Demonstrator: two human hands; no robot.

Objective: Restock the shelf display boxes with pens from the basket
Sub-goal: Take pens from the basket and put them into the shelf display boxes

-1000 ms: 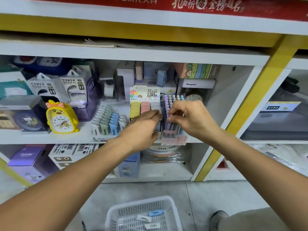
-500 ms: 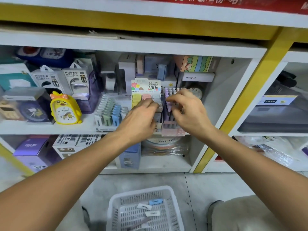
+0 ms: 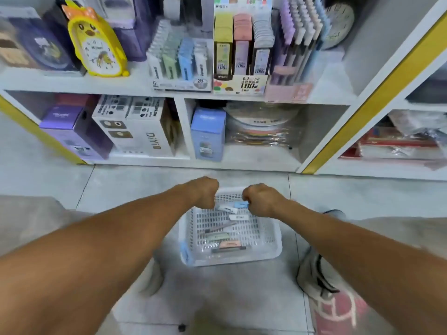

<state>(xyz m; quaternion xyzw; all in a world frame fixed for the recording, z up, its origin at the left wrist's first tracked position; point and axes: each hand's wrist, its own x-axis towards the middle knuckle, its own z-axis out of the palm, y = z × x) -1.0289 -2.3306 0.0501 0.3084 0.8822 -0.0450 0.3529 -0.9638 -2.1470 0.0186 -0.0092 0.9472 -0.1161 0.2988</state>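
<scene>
We reach both hands, left hand (image 3: 204, 192) and right hand (image 3: 257, 199), over the basket (image 3: 271, 247) for pens (image 3: 221, 227); their fingers are hidden, so we cannot tell the grip.

I count one white basket (image 3: 271, 240) on the floor, with two hands over its far rim: left hand (image 3: 204, 192) and right hand (image 3: 260, 199). Inside it I make out about seven small items, too blurred to count surely. On the shelf I see three display boxes side by side, one yellow chick clock (image 3: 96, 42), and one round clock (image 3: 338, 22).
</scene>
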